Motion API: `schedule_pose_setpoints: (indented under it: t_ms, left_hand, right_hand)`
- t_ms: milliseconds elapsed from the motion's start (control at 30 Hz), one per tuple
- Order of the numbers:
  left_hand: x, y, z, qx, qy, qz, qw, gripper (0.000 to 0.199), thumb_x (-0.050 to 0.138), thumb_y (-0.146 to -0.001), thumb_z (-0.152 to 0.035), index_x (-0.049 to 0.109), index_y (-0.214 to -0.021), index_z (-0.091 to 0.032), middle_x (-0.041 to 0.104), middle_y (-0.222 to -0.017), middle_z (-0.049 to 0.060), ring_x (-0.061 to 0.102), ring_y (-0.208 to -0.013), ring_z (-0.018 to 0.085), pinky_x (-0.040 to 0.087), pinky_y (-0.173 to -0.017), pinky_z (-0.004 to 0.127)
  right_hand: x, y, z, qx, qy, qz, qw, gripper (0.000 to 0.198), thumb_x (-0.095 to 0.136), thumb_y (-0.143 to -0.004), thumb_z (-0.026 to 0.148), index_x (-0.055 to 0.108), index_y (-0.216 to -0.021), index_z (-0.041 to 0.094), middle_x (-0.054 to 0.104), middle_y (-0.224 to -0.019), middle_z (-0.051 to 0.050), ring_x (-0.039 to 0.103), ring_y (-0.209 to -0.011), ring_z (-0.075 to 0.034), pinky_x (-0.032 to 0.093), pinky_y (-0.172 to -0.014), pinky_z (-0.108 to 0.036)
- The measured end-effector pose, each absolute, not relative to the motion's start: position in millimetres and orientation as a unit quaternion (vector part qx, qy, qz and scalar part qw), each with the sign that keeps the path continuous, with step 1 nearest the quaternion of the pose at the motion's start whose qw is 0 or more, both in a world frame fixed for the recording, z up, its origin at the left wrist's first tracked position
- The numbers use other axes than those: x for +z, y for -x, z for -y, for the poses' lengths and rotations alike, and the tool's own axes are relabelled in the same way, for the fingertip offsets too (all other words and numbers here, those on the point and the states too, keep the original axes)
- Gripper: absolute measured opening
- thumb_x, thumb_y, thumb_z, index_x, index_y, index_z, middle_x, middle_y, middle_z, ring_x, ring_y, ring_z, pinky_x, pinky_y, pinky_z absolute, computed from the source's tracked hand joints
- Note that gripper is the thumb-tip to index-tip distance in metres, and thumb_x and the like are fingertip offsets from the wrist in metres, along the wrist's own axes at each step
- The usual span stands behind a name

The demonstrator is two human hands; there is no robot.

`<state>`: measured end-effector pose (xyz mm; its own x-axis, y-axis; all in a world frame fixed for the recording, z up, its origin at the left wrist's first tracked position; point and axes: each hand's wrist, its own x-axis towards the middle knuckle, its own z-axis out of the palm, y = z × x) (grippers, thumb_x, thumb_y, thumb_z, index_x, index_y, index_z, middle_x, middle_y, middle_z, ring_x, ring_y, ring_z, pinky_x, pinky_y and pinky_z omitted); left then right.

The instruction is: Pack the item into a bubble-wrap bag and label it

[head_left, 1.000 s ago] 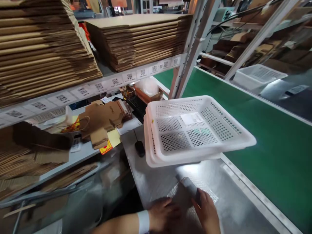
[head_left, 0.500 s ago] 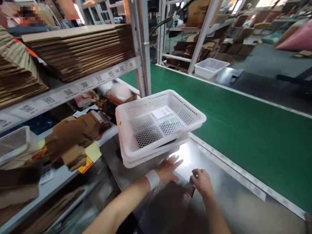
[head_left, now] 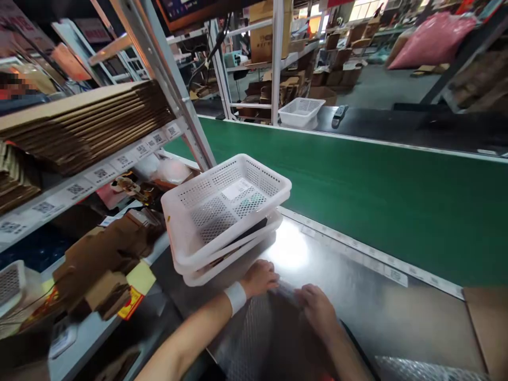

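Warehouse racking and a green conveyor belt (head_left: 377,196) are filling the upper half of the frame, while a shiny metal bench (head_left: 337,275) is running along the lower middle; on it, at the bottom centre, a dark item wrapped in bubble wrap (head_left: 270,338) is lying flat. Both hands are resting on its far edge; the left hand (head_left: 260,278), with a white wristband, is pressing down on the upper left corner of the wrap with its fingers (head_left: 270,279) curled close together, and the right hand (head_left: 315,309) is lying just beside it, palm down, its fingers (head_left: 302,295) bent over the wrap's top edge; whether they are pinching the wrap or only pressing it, I cannot tell. Just beyond the left hand, two stacked white plastic baskets (head_left: 226,211) are sitting on the bench, the upper one tilted, with a white label lying inside it; they are near the wrap but apart from it. Further out, at the left of the frame, loose brown cardboard pieces (head_left: 103,259) are lying on a lower shelf; above them, flat cardboard sheets (head_left: 83,124) are stacked on a shelf edged with code labels. Across the belt, in the upper middle, another white basket (head_left: 299,112) is standing; a brown carton flap (head_left: 486,323) is showing at the lower right.
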<state>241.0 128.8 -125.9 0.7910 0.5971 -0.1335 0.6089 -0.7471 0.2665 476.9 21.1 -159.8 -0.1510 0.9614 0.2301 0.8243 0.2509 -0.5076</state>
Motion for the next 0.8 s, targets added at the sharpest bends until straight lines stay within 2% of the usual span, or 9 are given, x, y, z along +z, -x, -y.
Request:
schedule_pose_setpoints:
  t_ms: [67, 167, 267, 333, 400, 467, 533, 633, 800]
  left_hand:
    - [-133.1, -235.8, -113.4, -0.005, -0.931, -0.341, 0.129, 0.024, 0.057, -0.105, -0.035, 0.075, -0.115, -0.023, 0.074, -0.105, 0.005, 0.067, -0.103, 0.023, 0.054, -0.090, 0.037]
    - [-148.3, -229.1, -93.6, 0.018, -0.929, -0.353, 0.110, 0.034, 0.041, -0.110, -0.029, 0.070, -0.128, -0.026, 0.076, -0.112, 0.005, 0.069, -0.108, 0.023, 0.054, -0.096, 0.038]
    - [-161.8, -221.3, -78.1, 0.041, -0.923, -0.370, 0.100, 0.035, 0.043, -0.110, -0.029, 0.064, -0.137, -0.025, 0.074, -0.130, 0.006, 0.065, -0.124, 0.024, 0.051, -0.108, 0.041]
    - [-168.2, -214.5, -70.3, 0.055, -0.923, -0.368, 0.096, 0.042, 0.049, -0.108, -0.041, 0.059, -0.145, -0.023, 0.068, -0.144, 0.007, 0.059, -0.136, 0.026, 0.047, -0.115, 0.042]
    - [-173.0, -207.2, -65.5, 0.068, -0.932, -0.347, 0.082, 0.049, 0.050, -0.107, -0.047, 0.054, -0.150, -0.023, 0.063, -0.151, 0.006, 0.055, -0.141, 0.026, 0.045, -0.117, 0.042]
    - [-177.1, -201.0, -64.4, 0.077, -0.941, -0.322, 0.064, 0.045, 0.046, -0.110, -0.041, 0.054, -0.150, -0.024, 0.063, -0.152, 0.004, 0.055, -0.142, 0.024, 0.044, -0.117, 0.040]
    - [-180.8, -197.1, -66.3, 0.080, -0.946, -0.308, 0.056, 0.040, 0.042, -0.111, -0.032, 0.056, -0.148, -0.025, 0.064, -0.150, 0.003, 0.056, -0.141, 0.022, 0.044, -0.117, 0.038]
    - [-185.3, -195.9, -70.0, 0.078, -0.951, -0.293, 0.064, 0.037, 0.047, -0.109, -0.029, 0.061, -0.144, -0.025, 0.066, -0.148, 0.003, 0.057, -0.139, 0.022, 0.044, -0.116, 0.036]
    - [-181.8, -197.5, -64.4, 0.076, -0.946, -0.302, 0.089, 0.036, 0.047, -0.109, -0.028, 0.063, -0.141, -0.025, 0.065, -0.149, 0.004, 0.056, -0.140, 0.022, 0.044, -0.118, 0.037]
  right_hand:
    - [-160.9, -472.2, -9.7, 0.072, 0.575, 0.769, 0.270, 0.036, 0.045, -0.095, 0.013, 0.080, -0.098, 0.025, 0.076, -0.088, -0.004, 0.071, -0.078, -0.020, 0.058, -0.070, -0.032]
    - [-166.0, -468.4, 4.0, -0.004, 0.540, 0.791, 0.286, 0.055, 0.040, -0.079, -0.002, 0.079, -0.107, 0.026, 0.079, -0.096, -0.003, 0.073, -0.086, -0.020, 0.060, -0.075, -0.032]
    - [-168.5, -467.8, 14.3, -0.065, 0.517, 0.810, 0.269, 0.064, 0.042, -0.067, -0.003, 0.075, -0.116, 0.020, 0.079, -0.106, -0.005, 0.074, -0.094, -0.023, 0.061, -0.080, -0.035]
    - [-168.3, -468.9, 18.5, -0.111, 0.504, 0.824, 0.233, 0.068, 0.044, -0.064, -0.002, 0.072, -0.123, 0.017, 0.078, -0.117, -0.008, 0.072, -0.106, -0.025, 0.061, -0.086, -0.037]
    - [-168.6, -470.9, 19.7, -0.150, 0.489, 0.837, 0.195, 0.071, 0.044, -0.064, -0.002, 0.069, -0.127, 0.017, 0.074, -0.131, -0.009, 0.069, -0.119, -0.026, 0.060, -0.094, -0.039]
    - [-170.1, -473.1, 17.9, -0.167, 0.475, 0.844, 0.185, 0.072, 0.042, -0.064, -0.005, 0.068, -0.128, 0.018, 0.071, -0.137, -0.008, 0.066, -0.126, -0.026, 0.057, -0.101, -0.041]
    - [-172.2, -474.5, 14.9, -0.161, 0.470, 0.847, 0.187, 0.073, 0.041, -0.065, -0.007, 0.068, -0.127, 0.019, 0.072, -0.134, -0.007, 0.067, -0.123, -0.023, 0.056, -0.103, -0.042]
    - [-174.3, -474.7, 12.0, -0.145, 0.471, 0.848, 0.194, 0.073, 0.040, -0.064, -0.010, 0.070, -0.125, 0.019, 0.075, -0.128, -0.006, 0.068, -0.118, -0.022, 0.054, -0.103, -0.041]
    - [-176.9, -472.9, 12.7, -0.154, 0.442, 0.859, 0.206, 0.053, 0.042, -0.081, -0.003, 0.074, -0.117, 0.020, 0.074, -0.128, -0.008, 0.065, -0.123, -0.026, 0.052, -0.104, -0.044]
